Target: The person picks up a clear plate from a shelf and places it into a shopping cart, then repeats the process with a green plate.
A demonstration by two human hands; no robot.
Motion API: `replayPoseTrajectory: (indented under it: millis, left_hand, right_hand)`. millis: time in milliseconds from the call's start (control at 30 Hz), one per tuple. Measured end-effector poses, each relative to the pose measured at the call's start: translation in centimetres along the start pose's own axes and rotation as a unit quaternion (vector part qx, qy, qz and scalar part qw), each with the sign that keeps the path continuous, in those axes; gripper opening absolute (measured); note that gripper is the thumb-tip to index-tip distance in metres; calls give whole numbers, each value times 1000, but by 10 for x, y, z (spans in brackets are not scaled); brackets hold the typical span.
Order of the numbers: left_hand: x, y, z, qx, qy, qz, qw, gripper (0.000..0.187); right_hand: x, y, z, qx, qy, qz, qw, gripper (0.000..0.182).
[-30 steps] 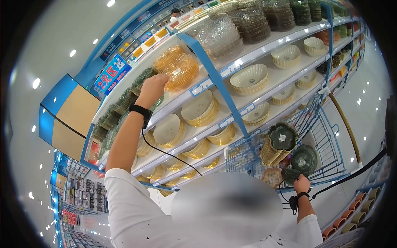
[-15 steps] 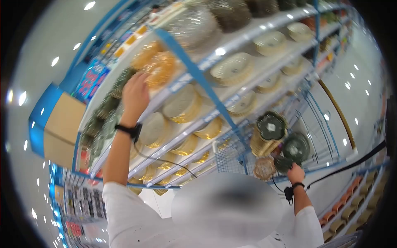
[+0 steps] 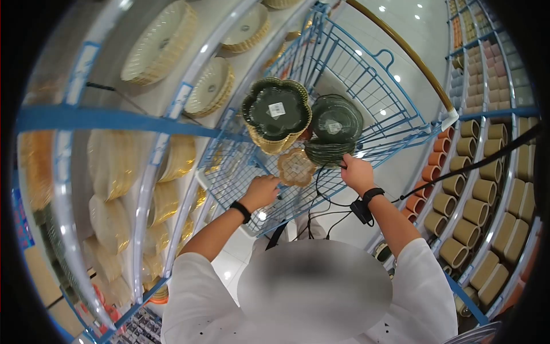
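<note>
My right hand [image 3: 357, 173] is closed on the near rim of a stack of dark green dishes [image 3: 324, 151], which tilts up in the cart. Behind that stack lies a round dark green plate [image 3: 339, 117] with a white label. My left hand [image 3: 261, 192] is low over the cart, fingers loosely bent and holding nothing I can see. Its fingertips are close to the left edge of an amber flower-shaped dish [image 3: 297, 167]. Just beyond stands a tall stack of scalloped dishes [image 3: 276, 110], dark green on top with gold edges below.
The blue wire shopping cart [image 3: 389, 86] is in front of me, with a brown handle bar [image 3: 401, 43] on its far side. Shelves of cream oval dishes [image 3: 160, 43] rise on the left. Rows of beige pots [image 3: 454, 235] line the right. Black cables [image 3: 315, 200] hang near my wrists.
My left hand has come away from the shelf's amber wrapped dishes and down to the cart. The view has turned toward the cart. My right hand still grips the dark green stack.
</note>
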State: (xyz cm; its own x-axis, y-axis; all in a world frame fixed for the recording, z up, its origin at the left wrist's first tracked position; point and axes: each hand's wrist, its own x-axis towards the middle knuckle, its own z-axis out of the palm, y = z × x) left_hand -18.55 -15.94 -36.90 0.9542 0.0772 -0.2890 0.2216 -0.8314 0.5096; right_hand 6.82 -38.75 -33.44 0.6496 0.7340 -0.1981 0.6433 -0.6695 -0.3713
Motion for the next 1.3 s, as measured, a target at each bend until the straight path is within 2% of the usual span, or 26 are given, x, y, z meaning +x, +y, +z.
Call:
replayPoseTrajectory:
  millis: [133,233,267,333,367,533,600,633,667,733,767,800,867,900,967,1033,1233,1300]
  left_hand:
    - [54,-15,93,24,-77,46,996,28]
    - [80,-33,146,149,-151,20,977,17]
    - [79,-36,159,142,-154,22,977,17]
    - [79,-35,164,160,-133,-26,978,18]
    - [77,-31,166,187,-152,-29,970,17]
    - [72,-24,165,260,-152,-1,954,16]
    - [67,-23,162,201,-108,6,974,16]
    - [63,-23,161,157,-42,11,987,12]
    - [60,-23,159,162,-40,11,986,12]
    - [56,-18,137,109,-22,-15,994,13]
    - [52,-15,123,79,15,-13,997,14]
    - [47,-11,106,90,19,-14,996,14]
    - [30,-4,69,12,-63,-45,997,9]
    - [16,-3,46,-15,-55,-14,998,6]
    - [-18,15,3,-57,-26,-30,998,8]
    - [-52,22,-32,-52,-52,-39,997,10]
    - [-157,97,-166,-90,56,-120,987,12]
    - [-188,135,-222,-40,101,-90,990,11]
  right_hand:
    - [0,-2,1,-11,29,-13,999,10]
    - [3,0,5,-36,32,-25,999,9]
    - [1,-1,4,-32,38,-31,998,9]
    - [2,0,2,-26,36,-33,998,9]
    - [2,1,2,-20,40,-38,998,8]
    - [1,-2,3,-11,40,-24,999,7]
    - [0,-2,4,-32,40,-13,999,10]
    - [1,-1,3,-31,44,-13,998,10]
    - [0,-1,3,-24,49,-18,998,10]
    - [1,-1,4,-10,63,-26,998,9]
    - [0,0,5,-11,55,-23,998,9]
    - [-1,-1,4,-12,48,-21,999,9]
    - [-1,-4,-3,-5,44,-22,999,10]
    - [-1,-3,-2,2,47,-22,999,10]
    - [-3,1,4,-1,46,-8,999,11]
    - [-2,3,0,1,48,-13,999,10]
    - [-5,8,7,21,57,-22,998,12]
    - [-2,10,11,14,55,-27,998,14]
